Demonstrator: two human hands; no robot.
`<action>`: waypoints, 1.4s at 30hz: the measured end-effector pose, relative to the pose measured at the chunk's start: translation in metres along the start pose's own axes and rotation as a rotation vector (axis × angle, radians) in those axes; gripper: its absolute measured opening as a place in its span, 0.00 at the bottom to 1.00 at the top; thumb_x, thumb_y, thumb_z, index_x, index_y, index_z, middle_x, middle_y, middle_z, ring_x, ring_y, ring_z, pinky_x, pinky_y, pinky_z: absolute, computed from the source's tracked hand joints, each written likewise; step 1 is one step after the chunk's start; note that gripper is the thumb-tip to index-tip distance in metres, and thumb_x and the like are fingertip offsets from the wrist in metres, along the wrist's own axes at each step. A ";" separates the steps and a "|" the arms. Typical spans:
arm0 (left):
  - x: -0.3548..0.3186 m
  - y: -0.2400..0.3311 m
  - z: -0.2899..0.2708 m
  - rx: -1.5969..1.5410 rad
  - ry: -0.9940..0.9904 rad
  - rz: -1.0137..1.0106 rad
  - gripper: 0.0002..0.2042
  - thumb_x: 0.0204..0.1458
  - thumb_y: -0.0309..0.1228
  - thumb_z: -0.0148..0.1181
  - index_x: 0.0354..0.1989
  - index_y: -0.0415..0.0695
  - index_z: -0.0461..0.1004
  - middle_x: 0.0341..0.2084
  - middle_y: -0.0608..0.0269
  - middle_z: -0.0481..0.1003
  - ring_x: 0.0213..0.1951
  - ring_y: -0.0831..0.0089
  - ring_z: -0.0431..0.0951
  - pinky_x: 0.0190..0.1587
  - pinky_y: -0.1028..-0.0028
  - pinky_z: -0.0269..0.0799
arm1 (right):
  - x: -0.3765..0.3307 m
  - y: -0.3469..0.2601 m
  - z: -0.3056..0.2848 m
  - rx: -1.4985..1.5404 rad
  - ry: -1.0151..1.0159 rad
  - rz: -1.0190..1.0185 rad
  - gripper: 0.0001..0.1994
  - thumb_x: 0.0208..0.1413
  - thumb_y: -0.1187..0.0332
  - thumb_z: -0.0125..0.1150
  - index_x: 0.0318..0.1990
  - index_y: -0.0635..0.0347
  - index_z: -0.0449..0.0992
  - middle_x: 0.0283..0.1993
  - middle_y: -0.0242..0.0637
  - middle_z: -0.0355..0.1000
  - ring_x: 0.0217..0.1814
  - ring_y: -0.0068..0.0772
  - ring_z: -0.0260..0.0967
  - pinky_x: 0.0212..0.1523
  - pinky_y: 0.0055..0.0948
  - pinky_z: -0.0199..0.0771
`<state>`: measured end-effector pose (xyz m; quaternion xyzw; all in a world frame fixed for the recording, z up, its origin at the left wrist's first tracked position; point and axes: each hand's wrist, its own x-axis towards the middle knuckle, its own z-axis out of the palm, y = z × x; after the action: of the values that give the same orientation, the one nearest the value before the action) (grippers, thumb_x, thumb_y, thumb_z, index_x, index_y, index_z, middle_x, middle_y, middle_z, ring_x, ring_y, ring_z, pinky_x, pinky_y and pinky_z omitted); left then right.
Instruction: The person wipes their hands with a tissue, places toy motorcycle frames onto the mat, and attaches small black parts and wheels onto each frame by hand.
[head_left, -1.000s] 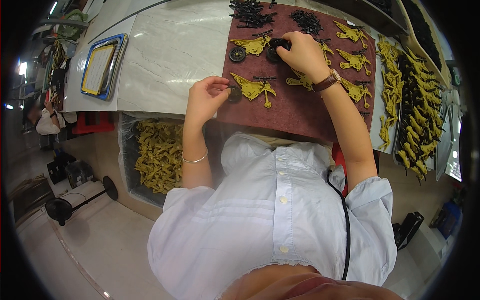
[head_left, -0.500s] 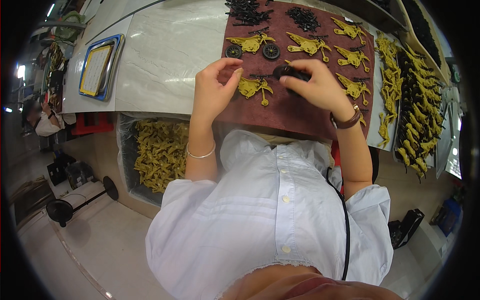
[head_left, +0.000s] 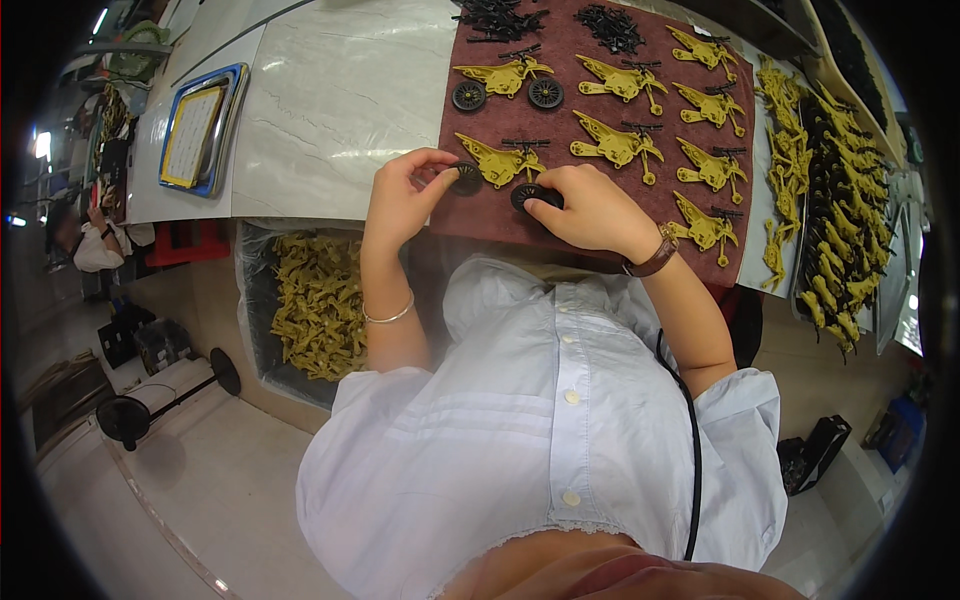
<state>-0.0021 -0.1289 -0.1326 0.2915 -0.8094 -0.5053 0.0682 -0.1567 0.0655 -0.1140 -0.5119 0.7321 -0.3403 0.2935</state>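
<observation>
On the maroon cloth lies a yellow toy motorcycle body (head_left: 497, 163) with black handlebars. My left hand (head_left: 405, 200) pinches the edge of a black wheel (head_left: 467, 179) at the body's left end. The fingers of my right hand (head_left: 595, 210) close on another black wheel (head_left: 528, 197), at the lower end of the front fork. Just beyond, a similar motorcycle (head_left: 503, 80) lies with two black wheels at its ends. More yellow bodies with handlebars, such as one nearby body (head_left: 615, 145), lie in columns to the right without wheels.
Small black parts (head_left: 500, 18) and a second black heap (head_left: 610, 30) lie at the cloth's far edge. Yellow parts (head_left: 785, 170) and a loaded tray (head_left: 845, 220) are at right. A bin of yellow pieces (head_left: 318, 305) stands below the table's left side; a blue-rimmed tray (head_left: 240, 90) lies far left.
My right hand has come down and left with the black wheel, to the fork's lower end. My left hand has moved slightly down and left; a wheel now shows at its fingertips.
</observation>
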 end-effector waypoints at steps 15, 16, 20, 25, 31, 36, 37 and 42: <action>0.001 -0.004 0.003 0.074 0.123 -0.012 0.09 0.46 0.24 0.64 0.37 0.37 0.78 0.28 0.62 0.78 0.29 0.80 0.75 0.34 0.80 0.70 | 0.004 0.002 0.014 -0.069 0.073 0.217 0.16 0.50 0.63 0.59 0.36 0.70 0.71 0.30 0.56 0.73 0.35 0.58 0.72 0.36 0.44 0.70; -0.001 0.003 0.006 0.167 0.189 0.006 0.09 0.46 0.24 0.64 0.37 0.37 0.78 0.29 0.64 0.78 0.29 0.82 0.74 0.34 0.82 0.69 | 0.003 0.003 0.016 -0.070 0.073 0.221 0.16 0.50 0.63 0.59 0.36 0.70 0.71 0.30 0.56 0.73 0.35 0.58 0.72 0.36 0.44 0.70; -0.007 0.022 0.015 0.136 0.245 0.046 0.09 0.46 0.23 0.62 0.37 0.39 0.78 0.30 0.63 0.78 0.30 0.78 0.75 0.35 0.80 0.70 | 0.001 -0.001 0.016 -0.115 0.101 0.323 0.16 0.50 0.62 0.56 0.38 0.68 0.66 0.32 0.58 0.73 0.37 0.62 0.71 0.38 0.49 0.70; -0.004 0.027 0.034 0.295 0.118 0.624 0.10 0.43 0.24 0.63 0.37 0.40 0.79 0.41 0.57 0.76 0.43 0.62 0.75 0.47 0.68 0.69 | 0.000 -0.007 0.013 -0.129 0.128 0.388 0.17 0.50 0.62 0.55 0.40 0.68 0.65 0.33 0.60 0.73 0.38 0.64 0.72 0.40 0.52 0.71; -0.002 0.020 0.039 0.395 0.050 0.637 0.09 0.42 0.24 0.63 0.35 0.41 0.79 0.42 0.58 0.76 0.46 0.60 0.74 0.50 0.66 0.69 | -0.004 -0.002 0.016 -0.208 0.249 0.345 0.15 0.50 0.62 0.61 0.34 0.65 0.65 0.26 0.50 0.71 0.29 0.51 0.72 0.31 0.42 0.69; -0.008 0.035 0.047 0.280 0.126 0.591 0.10 0.43 0.21 0.64 0.37 0.40 0.78 0.42 0.58 0.76 0.43 0.66 0.77 0.47 0.70 0.72 | -0.009 0.022 0.006 0.654 0.301 0.192 0.12 0.55 0.62 0.59 0.31 0.62 0.71 0.24 0.30 0.71 0.23 0.26 0.68 0.25 0.27 0.67; -0.011 0.042 0.054 -0.028 0.034 0.430 0.12 0.44 0.21 0.64 0.39 0.39 0.77 0.41 0.58 0.76 0.42 0.69 0.77 0.46 0.72 0.73 | -0.011 0.024 0.006 0.654 0.305 0.193 0.12 0.55 0.62 0.59 0.31 0.62 0.71 0.24 0.30 0.71 0.23 0.26 0.68 0.25 0.27 0.67; -0.012 0.077 0.088 -0.312 -0.118 0.368 0.14 0.47 0.20 0.63 0.45 0.37 0.76 0.39 0.61 0.75 0.40 0.76 0.76 0.42 0.77 0.75 | -0.025 0.013 -0.005 1.348 0.457 0.379 0.08 0.59 0.61 0.55 0.33 0.54 0.73 0.26 0.23 0.69 0.21 0.12 0.63 0.17 0.16 0.59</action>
<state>-0.0591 -0.0296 -0.1063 0.0951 -0.7635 -0.6195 0.1557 -0.1601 0.0938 -0.1199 -0.0016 0.4829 -0.7581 0.4383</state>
